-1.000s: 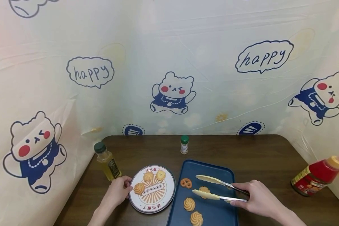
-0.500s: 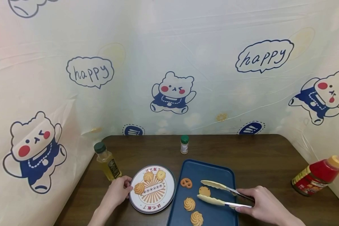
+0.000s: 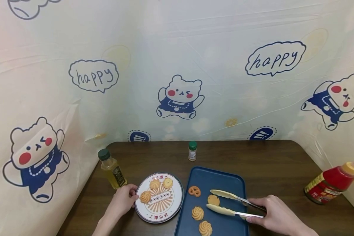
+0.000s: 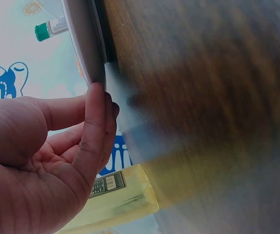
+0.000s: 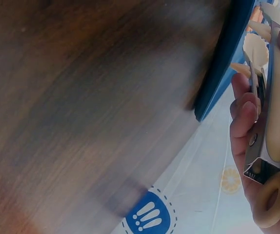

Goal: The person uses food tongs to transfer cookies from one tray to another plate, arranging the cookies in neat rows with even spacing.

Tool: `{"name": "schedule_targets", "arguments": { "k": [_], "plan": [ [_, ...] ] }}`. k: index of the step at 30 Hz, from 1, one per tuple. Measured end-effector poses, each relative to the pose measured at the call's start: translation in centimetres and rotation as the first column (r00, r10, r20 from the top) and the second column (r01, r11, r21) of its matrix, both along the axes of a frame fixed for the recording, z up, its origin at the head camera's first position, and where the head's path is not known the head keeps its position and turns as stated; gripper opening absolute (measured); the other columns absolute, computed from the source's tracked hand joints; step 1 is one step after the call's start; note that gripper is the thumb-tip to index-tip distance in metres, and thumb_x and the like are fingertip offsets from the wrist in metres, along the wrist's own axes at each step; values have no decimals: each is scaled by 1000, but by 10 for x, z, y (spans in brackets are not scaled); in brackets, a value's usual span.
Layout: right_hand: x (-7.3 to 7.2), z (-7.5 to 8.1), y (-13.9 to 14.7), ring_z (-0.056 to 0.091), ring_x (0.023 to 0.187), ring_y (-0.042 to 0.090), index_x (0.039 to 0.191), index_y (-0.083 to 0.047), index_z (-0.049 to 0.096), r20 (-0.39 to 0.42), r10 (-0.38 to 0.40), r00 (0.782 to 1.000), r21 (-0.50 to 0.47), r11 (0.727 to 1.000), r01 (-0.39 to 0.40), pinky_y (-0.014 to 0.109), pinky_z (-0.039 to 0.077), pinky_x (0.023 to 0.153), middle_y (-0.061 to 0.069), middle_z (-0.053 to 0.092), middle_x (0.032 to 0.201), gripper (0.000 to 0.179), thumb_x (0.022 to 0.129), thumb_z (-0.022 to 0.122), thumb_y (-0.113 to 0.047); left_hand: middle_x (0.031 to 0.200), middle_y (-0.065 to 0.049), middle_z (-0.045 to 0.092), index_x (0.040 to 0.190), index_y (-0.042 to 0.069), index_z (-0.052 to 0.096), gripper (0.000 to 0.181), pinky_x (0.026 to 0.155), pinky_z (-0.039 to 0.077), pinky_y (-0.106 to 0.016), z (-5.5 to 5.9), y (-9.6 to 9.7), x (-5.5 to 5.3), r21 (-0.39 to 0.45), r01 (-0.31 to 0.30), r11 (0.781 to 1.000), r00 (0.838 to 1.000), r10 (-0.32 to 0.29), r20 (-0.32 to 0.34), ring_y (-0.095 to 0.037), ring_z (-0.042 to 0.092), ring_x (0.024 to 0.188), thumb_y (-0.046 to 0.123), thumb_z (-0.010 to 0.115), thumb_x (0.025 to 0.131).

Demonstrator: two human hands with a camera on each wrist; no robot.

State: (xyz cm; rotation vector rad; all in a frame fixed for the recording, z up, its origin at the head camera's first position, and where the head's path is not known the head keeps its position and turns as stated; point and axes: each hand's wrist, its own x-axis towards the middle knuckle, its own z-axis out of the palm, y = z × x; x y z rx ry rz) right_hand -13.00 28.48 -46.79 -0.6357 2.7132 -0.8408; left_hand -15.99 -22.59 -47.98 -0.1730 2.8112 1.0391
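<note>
My right hand (image 3: pixel 272 213) grips metal tongs (image 5: pixel 279 97) with cream-coloured tips. The tongs are spread over the blue tray (image 3: pixel 200 175), and a round cookie with dark specks (image 3: pixel 213 200) lies between their tips. Left of it on the tray is a pretzel (image 3: pixel 194 191); nearer me are two swirled cookies (image 3: pixel 197 213). With thumb and fingers my left hand (image 3: pixel 122 200) pinches the left rim of a white printed plate (image 3: pixel 177 200), seen edge-on in the left wrist view, where the fingers (image 4: pixel 93 112) meet the rim. Three cookies (image 3: pixel 155 184) lie on the plate's left and far parts.
An oil bottle with a dark green cap (image 3: pixel 113 170) stands just beyond my left hand. At the back is a small green-capped shaker (image 3: pixel 192 151). A red sauce bottle with a yellow cap (image 3: pixel 330 183) stands to the right. A patterned cloth (image 3: pixel 180 49) surrounds the brown table (image 3: pixel 253 160).
My right hand has moved the tongs slightly right and toward me, bringing their tips either side of the speckled cookie. Over the last half second they barely moved. The left hand has stayed in place.
</note>
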Motion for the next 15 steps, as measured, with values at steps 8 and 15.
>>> {"name": "schedule_targets", "arguments": {
  "k": [8, 15],
  "plan": [
    [0, -1, -1, 50, 63, 0, 116, -7, 73, -52, 17, 998, 7, 1000, -17, 22, 40, 53, -21, 59, 72, 56, 85, 73, -53, 82, -6, 55, 115, -9, 63, 27, 55, 53, -29, 1, 0, 0, -6, -3, 1000, 1000, 3, 4, -15, 57, 64, -1, 70, 90],
    [1, -2, -1, 50, 61, -1, 116, -7, 74, -60, 14, 998, 0, 1000, -14, 22, 40, 51, -20, 57, 70, 54, 85, 74, -52, 81, -6, 54, 115, -9, 63, 27, 54, 52, -29, 1, 0, 0, -10, -1, 1000, 1000, 1, 4, -15, 56, 64, 0, 70, 90]
  ]
}}
